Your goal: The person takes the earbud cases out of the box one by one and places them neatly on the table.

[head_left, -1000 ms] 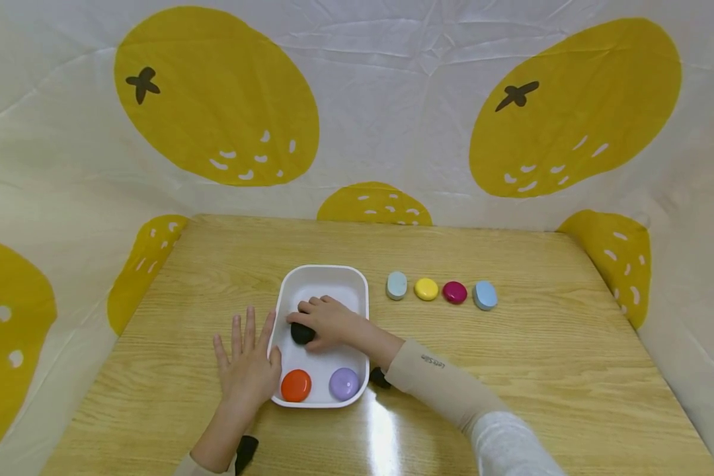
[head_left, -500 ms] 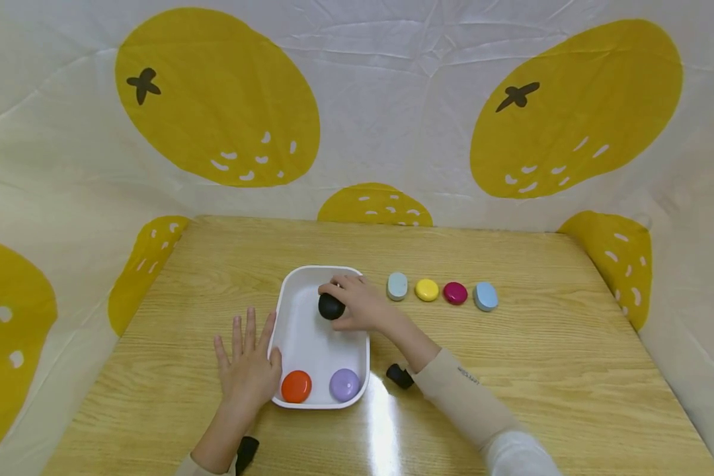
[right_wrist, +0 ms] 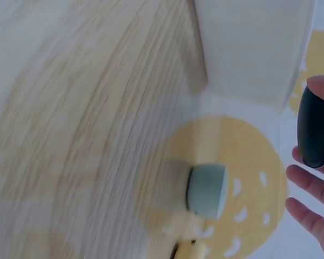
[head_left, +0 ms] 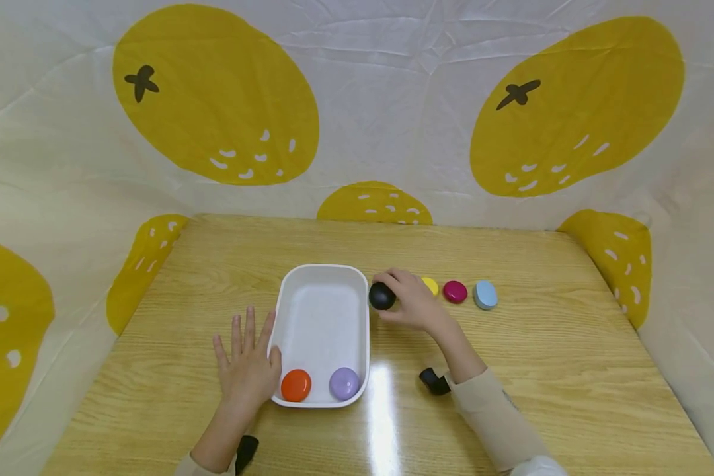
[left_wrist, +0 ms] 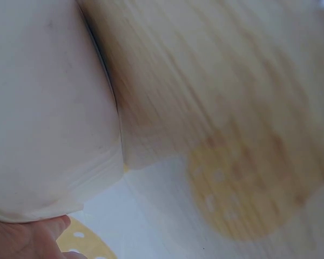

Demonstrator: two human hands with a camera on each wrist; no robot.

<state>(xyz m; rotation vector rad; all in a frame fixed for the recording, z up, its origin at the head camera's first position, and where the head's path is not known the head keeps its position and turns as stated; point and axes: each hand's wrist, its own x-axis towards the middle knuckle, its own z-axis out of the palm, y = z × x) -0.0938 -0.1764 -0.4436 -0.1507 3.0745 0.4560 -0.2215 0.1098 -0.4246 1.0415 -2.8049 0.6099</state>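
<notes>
My right hand (head_left: 413, 301) pinches a smooth black disc (head_left: 382, 296) between thumb and fingers, just outside the right rim of a white tray (head_left: 321, 317). Seen edge-on in the right wrist view, the black disc (right_wrist: 316, 129) is thick and rounded, held above the table. With fingers spread straight, my left hand (head_left: 246, 370) rests against the tray's left side. A red disc (head_left: 296, 385) and a lilac disc (head_left: 344, 384) lie in the tray's near corners. A pale green block (right_wrist: 206, 191) stands below the right hand in the right wrist view; that hand hides it in the head view.
Right of the tray, in a row, lie a yellow disc (head_left: 430, 285) partly covered by the right hand, a crimson disc (head_left: 455, 291) and a light blue block (head_left: 485, 295). A patterned cloth (head_left: 393, 132) rises behind the wooden table (head_left: 541, 370).
My right hand has lifted the black disc from the tray's middle and carried it right, over the rim to outside the tray. The left hand has stayed in place.
</notes>
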